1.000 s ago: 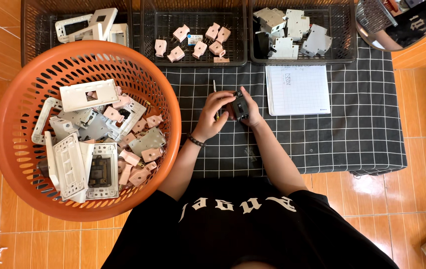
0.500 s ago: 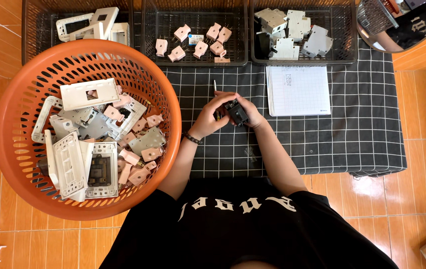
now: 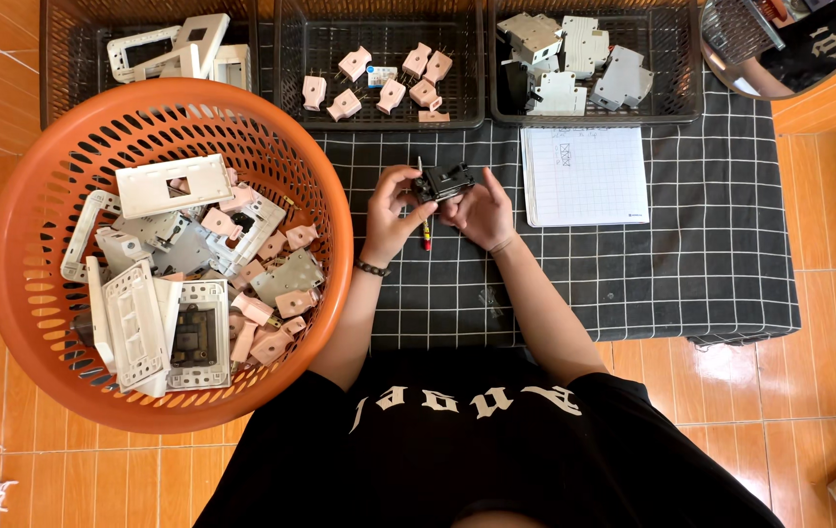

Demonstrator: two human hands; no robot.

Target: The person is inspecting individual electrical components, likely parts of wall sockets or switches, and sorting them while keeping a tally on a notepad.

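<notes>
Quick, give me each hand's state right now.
Left hand: closed on the small black part.
Right hand: closed on the same part.

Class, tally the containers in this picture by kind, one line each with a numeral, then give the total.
Orange round basket: 1
Dark wire trays along the top: 3
Total: 4
</notes>
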